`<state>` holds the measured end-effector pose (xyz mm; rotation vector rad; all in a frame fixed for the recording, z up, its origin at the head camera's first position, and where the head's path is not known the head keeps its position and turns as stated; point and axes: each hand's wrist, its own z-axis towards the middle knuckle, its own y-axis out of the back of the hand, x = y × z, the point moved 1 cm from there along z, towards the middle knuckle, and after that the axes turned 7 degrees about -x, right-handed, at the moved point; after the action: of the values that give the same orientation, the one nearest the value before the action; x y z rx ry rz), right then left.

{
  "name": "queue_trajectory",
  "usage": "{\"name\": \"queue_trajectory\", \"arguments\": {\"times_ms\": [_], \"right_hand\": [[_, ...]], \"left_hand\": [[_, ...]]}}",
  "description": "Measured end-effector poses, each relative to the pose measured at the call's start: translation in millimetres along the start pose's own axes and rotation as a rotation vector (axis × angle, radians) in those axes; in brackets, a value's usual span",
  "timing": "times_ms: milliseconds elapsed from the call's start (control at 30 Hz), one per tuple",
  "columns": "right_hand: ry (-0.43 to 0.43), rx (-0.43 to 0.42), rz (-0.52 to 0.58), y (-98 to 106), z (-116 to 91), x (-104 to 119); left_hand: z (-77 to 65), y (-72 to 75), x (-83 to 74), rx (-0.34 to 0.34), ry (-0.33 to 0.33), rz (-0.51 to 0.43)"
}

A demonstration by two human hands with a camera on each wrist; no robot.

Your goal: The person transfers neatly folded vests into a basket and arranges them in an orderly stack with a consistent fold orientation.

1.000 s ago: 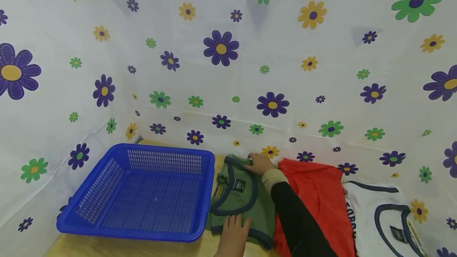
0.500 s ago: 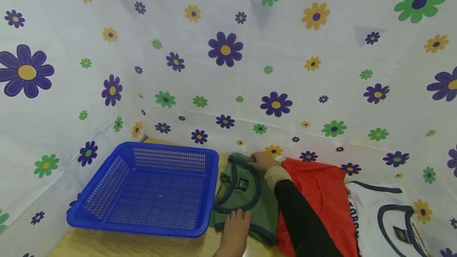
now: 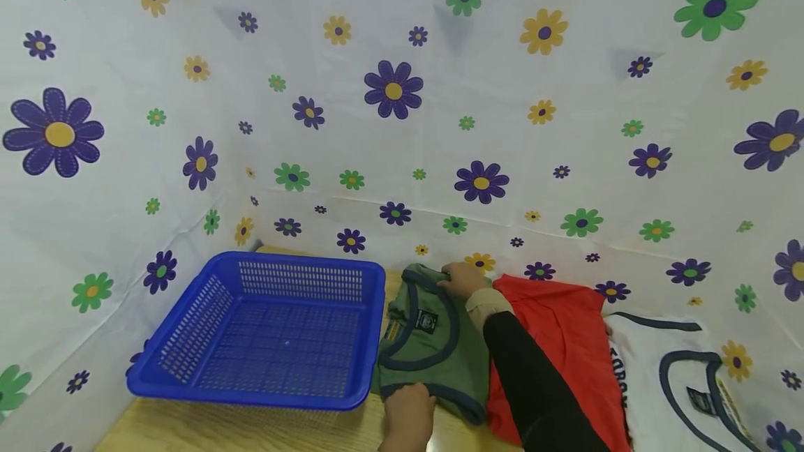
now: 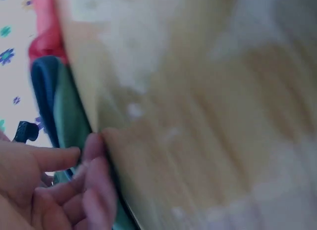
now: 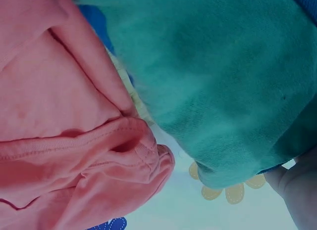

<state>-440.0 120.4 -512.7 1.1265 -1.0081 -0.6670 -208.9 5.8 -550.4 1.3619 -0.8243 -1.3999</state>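
A folded green shirt [image 3: 467,358] with dark navy trim lies just right of the blue basket in the head view. My left hand [image 3: 410,410] pinches its near hem; in the left wrist view the thumb and curled fingers [image 4: 101,178] come together on the green cloth [image 4: 74,109]. At the far edge of the shirt, my right hand [image 3: 463,280] grips the cloth. The right wrist view has the same shirt [image 5: 218,81] filling the upper right, with part of the right hand [image 5: 299,190] at its edge; most of those fingers are hidden.
An open blue plastic basket [image 3: 377,340] stands left of the shirt on the wooden table [image 3: 251,431]. To the right lie a red garment [image 3: 559,340] and a white shirt [image 3: 647,382] with navy trim. A flowered white curtain [image 3: 352,138] hangs behind.
The left fingers lay straight on the near hem earlier; now they are curled at that edge. The right hand keeps its place on the far edge. The camera view has shifted slightly.
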Motion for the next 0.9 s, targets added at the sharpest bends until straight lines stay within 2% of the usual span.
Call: {"name": "queue_trajectory", "arguments": {"times_ms": [100, 133, 200, 267, 333, 367, 400, 500, 633, 733, 800, 900], "right_hand": [[0.006, -0.002, 0.005, 2.0, -0.2, 1.0], [0.009, -0.006, 0.006, 2.5, -0.2, 1.2], [0.01, -0.017, 0.0, 3.0, -0.5, 1.1], [0.009, -0.024, 0.002, 3.4, -0.8, 1.2], [0.005, -0.025, -0.004, 3.4, -1.3, 1.5], [0.003, -0.022, -0.009, 3.5, -1.7, 1.8], [0.003, -0.021, -0.011, 3.7, -2.1, 2.4], [0.003, -0.014, -0.014, 5.7, -3.2, 4.4], [0.004, 0.0, -0.006, 8.6, -4.0, 7.7], [0.001, 0.012, -0.007, 9.4, -3.8, 8.3], [-0.002, 0.015, -0.005, 9.7, -3.3, 7.8], [-0.01, 0.015, -0.003, 10.8, -2.6, 6.3]], "left_hand": [[-0.7, 3.7, 2.2, 0.098, 0.04, -0.249], [-0.8, 4.9, 2.9, 0.158, 0.056, -0.369], [-0.8, 7.4, 3.0, 0.335, 0.126, -0.648], [-1.6, 10.2, 2.5, 0.527, 0.249, -0.907], [-2.2, 11.3, 1.3, 0.688, 0.41, -1.098], [-2.8, 11.8, 0.5, 0.734, 0.483, -1.161], [-3.2, 12.2, -0.3, 0.752, 0.535, -1.2], [-4.0, 12.7, -3.7, 0.707, 0.645, -1.267], [-5.6, 9.6, -7.7, 0.557, 0.716, -1.29], [-4.7, -0.1, -12.2, 0.462, 0.759, -1.317], [-2.5, -12.5, -13.7, 0.425, 0.793, -1.35], [5.6, -46.1, -11.3, 0.403, 0.805, -1.379]]}}
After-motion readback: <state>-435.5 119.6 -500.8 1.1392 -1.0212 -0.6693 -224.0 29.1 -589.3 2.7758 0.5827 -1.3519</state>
